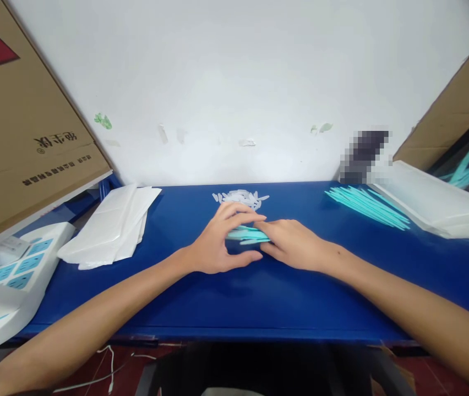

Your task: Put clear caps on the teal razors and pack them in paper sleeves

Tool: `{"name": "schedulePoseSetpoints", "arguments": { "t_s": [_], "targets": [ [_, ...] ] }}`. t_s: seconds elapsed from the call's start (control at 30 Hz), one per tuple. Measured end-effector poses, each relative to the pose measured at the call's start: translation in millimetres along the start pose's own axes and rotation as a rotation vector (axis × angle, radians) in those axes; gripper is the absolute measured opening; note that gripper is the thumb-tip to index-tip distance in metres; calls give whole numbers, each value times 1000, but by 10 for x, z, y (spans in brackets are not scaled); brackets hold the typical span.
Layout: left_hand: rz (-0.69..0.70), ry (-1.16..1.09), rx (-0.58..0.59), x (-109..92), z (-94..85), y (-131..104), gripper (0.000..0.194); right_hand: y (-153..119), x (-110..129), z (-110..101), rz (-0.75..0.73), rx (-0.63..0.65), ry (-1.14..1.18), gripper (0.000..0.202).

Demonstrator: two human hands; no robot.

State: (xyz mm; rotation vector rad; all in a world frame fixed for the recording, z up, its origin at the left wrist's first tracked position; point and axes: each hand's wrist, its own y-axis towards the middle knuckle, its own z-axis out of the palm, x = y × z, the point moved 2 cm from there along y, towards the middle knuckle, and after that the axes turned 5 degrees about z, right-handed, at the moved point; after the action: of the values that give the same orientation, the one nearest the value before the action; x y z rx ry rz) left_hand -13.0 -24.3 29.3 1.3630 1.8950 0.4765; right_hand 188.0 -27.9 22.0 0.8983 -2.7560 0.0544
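Note:
A small bundle of thin turquoise sticks (247, 235) lies between my two hands, just above the blue tabletop or resting on it; I cannot tell which. My right hand (294, 242) is closed around the right end of the bundle, hiding that end. My left hand (226, 239) curves around the other end in a C shape, thumb and fingers apart, its fingertips reaching close to the right hand. Behind the left hand sits a pile of small translucent white slips (240, 198). Farther right, a larger spread of turquoise sticks (366, 206) lies on the table.
White plastic bags (106, 225) lie at the left of the blue table (218, 308), near a white power strip (32, 269). Clear bags (441, 203) lie at the right. Cardboard boxes (28, 121) flank both sides, and a white wall (234, 82) closes the back.

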Motion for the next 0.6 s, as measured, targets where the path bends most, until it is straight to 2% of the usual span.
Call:
{"name": "schedulePoseSetpoints", "arguments": {
  "t_s": [0.07,0.1,0.2,0.3,0.43,0.6],
  "targets": [
    [43,-31,-72,-69,-137,160,38,64,1,-26,-14,-64,316,13],
    [34,-71,-91,-95,-197,263,35,106,5,-29,-20,-103,472,13],
    [-64,-216,-108,-150,-300,608,35,253,36,7,-16,-231,849,30],
    [-110,-292,-119,-196,-275,891,35,378,110,85,-25,-281,1136,35],
    [-142,-399,-87,-223,-115,1054,32,444,221,124,-78,-289,1252,38],
    [-207,-470,-150,-222,14,1104,35,427,244,67,-73,-374,1253,31]
  ]
}}
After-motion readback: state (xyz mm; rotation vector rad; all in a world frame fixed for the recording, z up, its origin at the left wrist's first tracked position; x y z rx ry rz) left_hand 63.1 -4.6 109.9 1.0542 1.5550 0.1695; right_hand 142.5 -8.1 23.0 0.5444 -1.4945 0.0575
